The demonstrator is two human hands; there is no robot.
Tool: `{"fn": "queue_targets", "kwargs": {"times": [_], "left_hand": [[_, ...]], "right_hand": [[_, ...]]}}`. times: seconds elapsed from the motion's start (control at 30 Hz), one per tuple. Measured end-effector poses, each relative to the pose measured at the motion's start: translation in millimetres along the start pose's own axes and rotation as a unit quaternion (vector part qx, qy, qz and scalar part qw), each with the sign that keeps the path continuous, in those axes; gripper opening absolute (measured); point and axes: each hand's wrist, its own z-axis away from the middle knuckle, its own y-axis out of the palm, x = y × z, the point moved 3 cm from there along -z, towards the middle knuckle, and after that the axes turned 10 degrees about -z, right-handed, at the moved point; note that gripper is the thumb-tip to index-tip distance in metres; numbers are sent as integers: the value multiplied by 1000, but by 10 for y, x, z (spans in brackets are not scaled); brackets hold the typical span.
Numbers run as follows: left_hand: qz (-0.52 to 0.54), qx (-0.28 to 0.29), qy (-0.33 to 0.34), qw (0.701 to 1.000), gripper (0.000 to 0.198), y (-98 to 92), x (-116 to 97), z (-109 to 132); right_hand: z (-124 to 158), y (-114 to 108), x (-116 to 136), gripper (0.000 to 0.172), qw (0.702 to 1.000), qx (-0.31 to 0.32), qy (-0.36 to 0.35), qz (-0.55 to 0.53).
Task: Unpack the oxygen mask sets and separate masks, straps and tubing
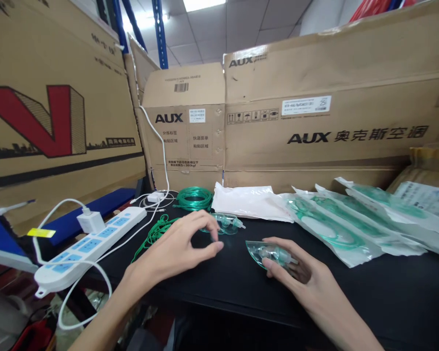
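My right hand (pixel 296 268) grips a clear, green-tinted oxygen mask (pixel 272 253) between thumb and fingers, just above the black table. My left hand (pixel 193 239) is raised over the table with thumb and fingers curved and apart, and I see nothing between them. Behind its fingertips lies a second clear mask (pixel 229 223), partly hidden by the hand. A tangle of green elastic cord (pixel 157 229) lies to the left of this hand. Further back is a coil of green tubing (pixel 194 198).
Several packaged mask sets (pixel 325 222) overlap on the right, beside a white plastic package (pixel 250 201). On the left a white power strip (pixel 91 248) has a charger (pixel 90 222) and a looping white cable. AUX cardboard boxes (pixel 314 117) wall off the back of the black table (pixel 212 282).
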Motion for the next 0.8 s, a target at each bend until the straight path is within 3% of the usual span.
{"fn": "queue_targets", "kwargs": {"times": [0.23, 0.4, 0.8], "left_hand": [[-119, 78, -49, 989, 16, 133, 272, 366], [-147, 97, -64, 982, 35, 175, 383, 426], [-152, 107, -61, 981, 32, 185, 418, 475]], "right_hand": [[14, -10, -55, 43, 1000, 2, 9, -6], [18, -6, -84, 47, 1000, 15, 19, -8], [14, 0, -103, 50, 999, 26, 28, 0]]}}
